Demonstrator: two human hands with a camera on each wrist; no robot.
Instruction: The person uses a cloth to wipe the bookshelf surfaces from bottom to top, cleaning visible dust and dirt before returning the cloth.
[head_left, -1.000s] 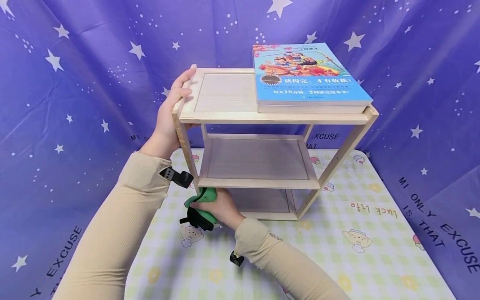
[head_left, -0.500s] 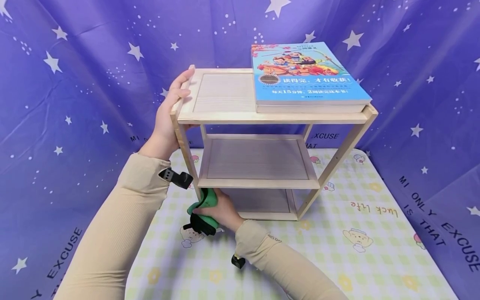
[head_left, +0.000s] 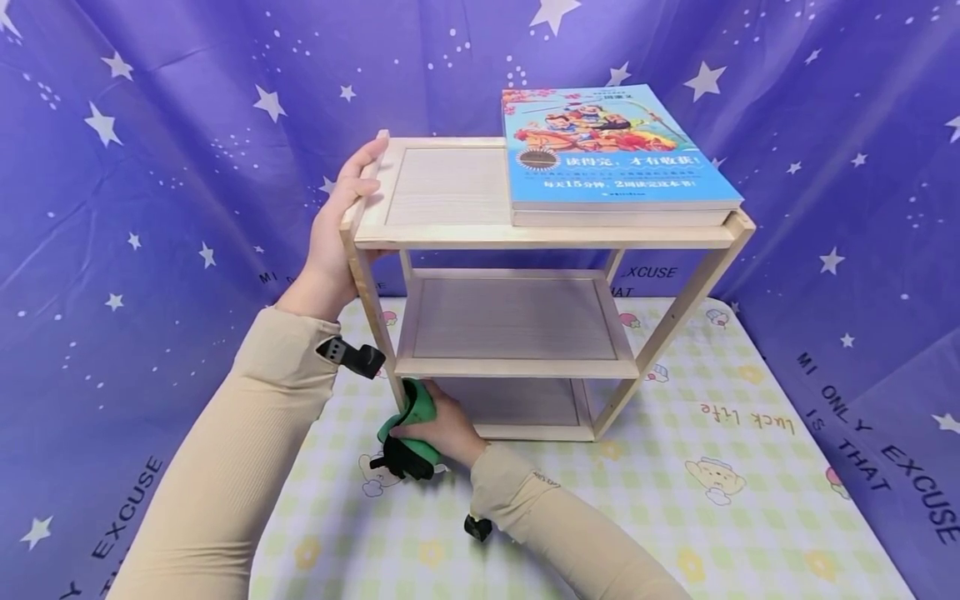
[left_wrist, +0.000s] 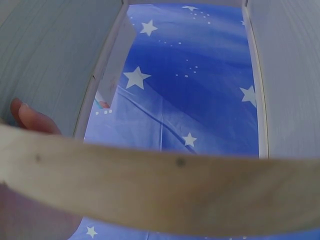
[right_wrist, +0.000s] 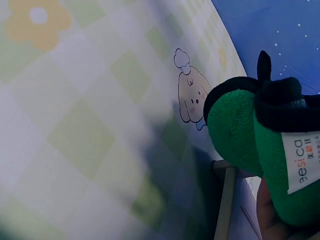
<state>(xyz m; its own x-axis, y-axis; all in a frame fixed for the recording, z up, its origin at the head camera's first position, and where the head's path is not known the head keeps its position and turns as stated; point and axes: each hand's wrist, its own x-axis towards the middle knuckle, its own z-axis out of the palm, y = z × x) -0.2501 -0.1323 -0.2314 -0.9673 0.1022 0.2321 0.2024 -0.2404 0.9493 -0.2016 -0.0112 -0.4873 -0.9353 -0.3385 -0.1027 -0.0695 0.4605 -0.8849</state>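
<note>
My left hand [head_left: 333, 221] grips the left end of a light wooden three-tier shelf [head_left: 450, 237], fingers over the top edge. In the left wrist view the thumb [left_wrist: 37, 120] shows on the other side of a wooden bar [left_wrist: 180, 175]. My right hand [head_left: 448, 425] holds a green terry cloth [head_left: 422, 408] with black edging, bunched up beside the lower part of the front left leg. The right wrist view shows the folded cloth [right_wrist: 235, 125] with a white label [right_wrist: 302, 160]; the palm is mostly hidden behind it. Whether the cloth touches the leg, I cannot tell.
A thick blue book [head_left: 615, 158] lies on the right part of the top shelf. The shelf stands on a table with a green-and-white checked cloth [head_left: 660, 500]. A purple star-patterned curtain [head_left: 187, 125] surrounds the table at the back and sides.
My right hand has moved the green cloth slightly down and toward me along the front left leg. The left hand keeps its grip, and the shelf and book stay in place.
</note>
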